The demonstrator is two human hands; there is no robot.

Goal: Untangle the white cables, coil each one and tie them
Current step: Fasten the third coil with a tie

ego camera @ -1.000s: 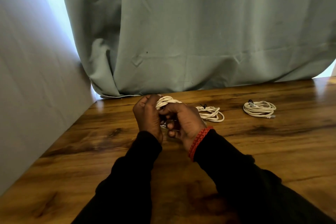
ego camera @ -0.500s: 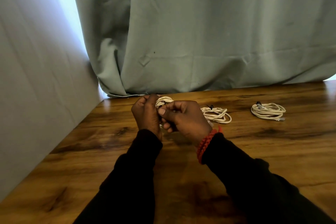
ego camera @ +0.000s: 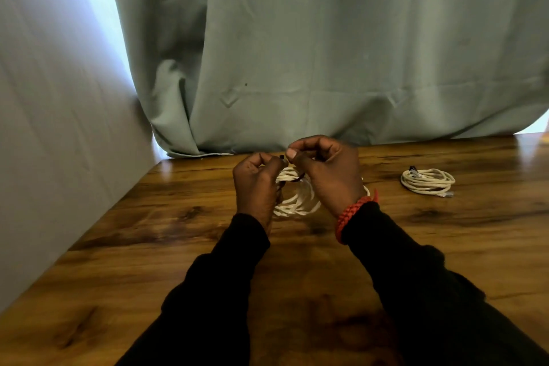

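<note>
A coiled white cable (ego camera: 297, 199) hangs between my hands just above the wooden table (ego camera: 178, 246). A thin dark tie (ego camera: 294, 179) crosses the top of the coil. My left hand (ego camera: 257, 187) grips the coil's left side with its fingers closed. My right hand (ego camera: 323, 171) pinches the dark tie's end between thumb and forefinger above the coil. A second coiled white cable (ego camera: 427, 181) with a dark tie lies flat on the table to the right. Another coil behind my right hand is almost wholly hidden.
A grey-green curtain (ego camera: 326, 53) hangs along the table's far edge. A pale wall (ego camera: 59, 128) borders the table's left side. A red braided band (ego camera: 353, 214) circles my right wrist.
My hands have drawn apart and my right hand has risen, pulling the dark tie up. The coil now shows between the hands. The middle coil on the table is now covered by my right hand.
</note>
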